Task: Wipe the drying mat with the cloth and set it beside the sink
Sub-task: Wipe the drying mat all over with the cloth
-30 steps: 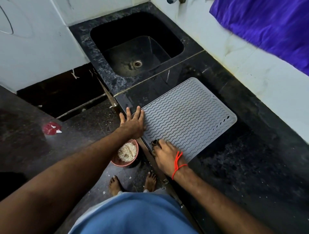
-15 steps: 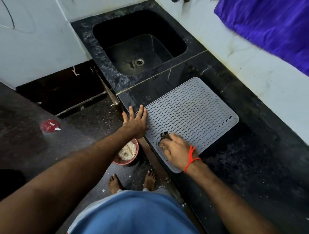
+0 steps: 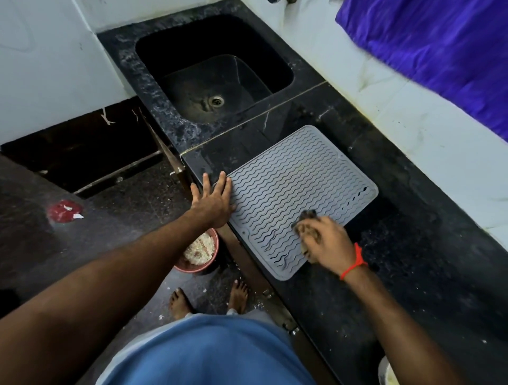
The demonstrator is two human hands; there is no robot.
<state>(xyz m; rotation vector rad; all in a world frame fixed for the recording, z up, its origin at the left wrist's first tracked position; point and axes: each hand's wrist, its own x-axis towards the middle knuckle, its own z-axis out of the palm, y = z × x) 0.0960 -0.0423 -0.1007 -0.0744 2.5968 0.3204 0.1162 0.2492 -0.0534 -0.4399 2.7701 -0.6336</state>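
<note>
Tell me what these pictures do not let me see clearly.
- Cloth: head view, mostly hidden under the right hand and blurred.
- Tap: cut off by the top edge.
- Mat: whether it is clean is too fine to tell.
- White tub: cut off by the bottom edge.
</note>
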